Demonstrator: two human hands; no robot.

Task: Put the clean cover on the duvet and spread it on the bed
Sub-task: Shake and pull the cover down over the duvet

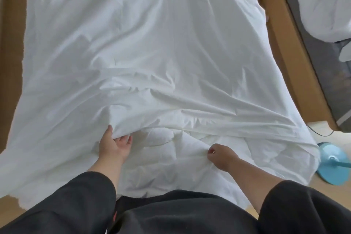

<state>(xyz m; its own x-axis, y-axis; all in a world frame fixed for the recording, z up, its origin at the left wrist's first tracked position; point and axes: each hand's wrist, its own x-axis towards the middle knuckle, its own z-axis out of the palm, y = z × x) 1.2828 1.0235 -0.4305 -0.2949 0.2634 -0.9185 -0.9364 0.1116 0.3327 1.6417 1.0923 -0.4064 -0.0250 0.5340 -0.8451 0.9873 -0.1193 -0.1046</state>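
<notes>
1. The smooth white cotton duvet cover [144,47] lies along the bed, its open hem nearest the person, with the puffy white quilted duvet [157,137] showing inside the opening.
2. The left hand [114,144] holds the cover's upper hem, thumb over the fabric and fingers curled beneath it, seemingly to keep the mouth lifted so the filling can be reached.
3. The right hand [222,156] pinches a fold of the duvet's near edge between curled fingers and thumb, probably to draw or straighten it inside the cover.
4. By my judgement the duvet is mostly inside and the closing end remains to be sorted.
5. Black sleeves [79,201] frame the lower view.
6. A light wooden bed frame [281,47] runs along the right, with a second heap of white bedding [326,2] on grey fabric beyond it.
7. A pale blue round lamp base [332,165] stands on the floor, just beside the cover's corner.
8. No brand, label or writing is legible anywhere.
</notes>
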